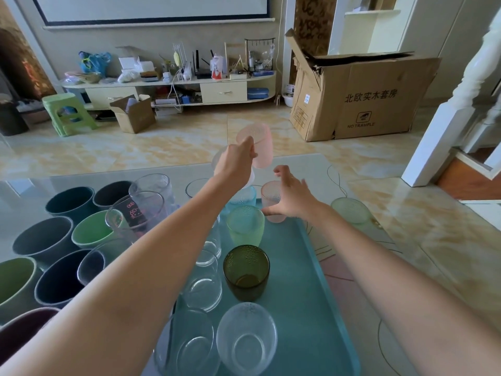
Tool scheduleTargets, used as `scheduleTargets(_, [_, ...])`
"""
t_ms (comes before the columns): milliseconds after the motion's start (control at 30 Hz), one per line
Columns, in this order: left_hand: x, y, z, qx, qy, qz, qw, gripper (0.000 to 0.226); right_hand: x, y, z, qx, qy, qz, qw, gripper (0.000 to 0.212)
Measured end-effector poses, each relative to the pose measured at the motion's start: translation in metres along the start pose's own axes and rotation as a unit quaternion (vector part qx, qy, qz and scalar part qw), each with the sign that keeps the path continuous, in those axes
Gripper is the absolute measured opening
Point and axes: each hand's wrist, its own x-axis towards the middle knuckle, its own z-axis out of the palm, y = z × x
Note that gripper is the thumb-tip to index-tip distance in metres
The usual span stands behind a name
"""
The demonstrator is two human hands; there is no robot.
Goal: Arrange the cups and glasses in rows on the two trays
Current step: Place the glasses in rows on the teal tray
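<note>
Glass is what we handle, so brittle and slick. Our left hand [238, 164] pinches a pink glass [259, 147] by its wall, lifted above the teal tray's [306, 280] far edge. Our right hand [291, 196], fingers spread, touches a second pink glass [272, 198] standing at the tray's far right corner. One pale green glass [351, 210] waits off the tray on the table. A dark green glass [246, 272] stands mid-tray.

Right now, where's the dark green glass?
In the head view, the dark green glass stands upright on the teal tray, centre of frame, between the light green glass beyond it and a clear glass nearer the camera.
</note>
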Motion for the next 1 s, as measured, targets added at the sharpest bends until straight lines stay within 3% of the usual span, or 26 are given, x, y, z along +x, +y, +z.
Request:
scheduleTargets(67, [-0.004,0.000,0.000,0.042,-0.023,0.030,0.998,0.011,-0.009,0.001,-0.012,-0.002,0.019,0.027,0.999,0.113])
scheduleTargets(233, [-0.011,-0.003,-0.005,0.092,-0.015,0.076,0.993,0.014,-0.065,0.027,-0.054,-0.056,0.011,0.131,0.990,0.119])
scheduleTargets(400, [-0.023,0.004,-0.009,0.054,-0.005,0.056,0.997,0.008,-0.105,0.058,-0.041,-0.039,-0.006,0.227,0.973,0.092])
scheduleTargets(533, [-0.036,0.016,-0.015,-0.033,0.015,0.019,0.999,0.014,-0.110,0.053,-0.028,0.013,0.104,0.196,0.975,0.067])
scheduleTargets(633, [-0.050,0.022,-0.020,-0.046,0.034,0.033,0.998,0.010,-0.109,0.042,-0.031,0.023,0.143,0.185,0.972,0.075])
scheduleTargets(733, [-0.060,0.020,-0.020,-0.054,0.059,0.055,0.995,0.012,-0.106,0.019,-0.042,0.114,0.197,0.108,0.968,0.090])
scheduleTargets(833, [-0.070,0.022,-0.022,-0.041,0.052,0.070,0.995,0.012,-0.105,-0.010,-0.041,0.126,0.166,0.025,0.978,0.096])
scheduleTargets(1000, [-0.084,0.022,-0.031,-0.020,0.057,0.099,0.993,0.012,-0.103,-0.024,-0.006,0.088,0.130,-0.010,0.988,0.096])
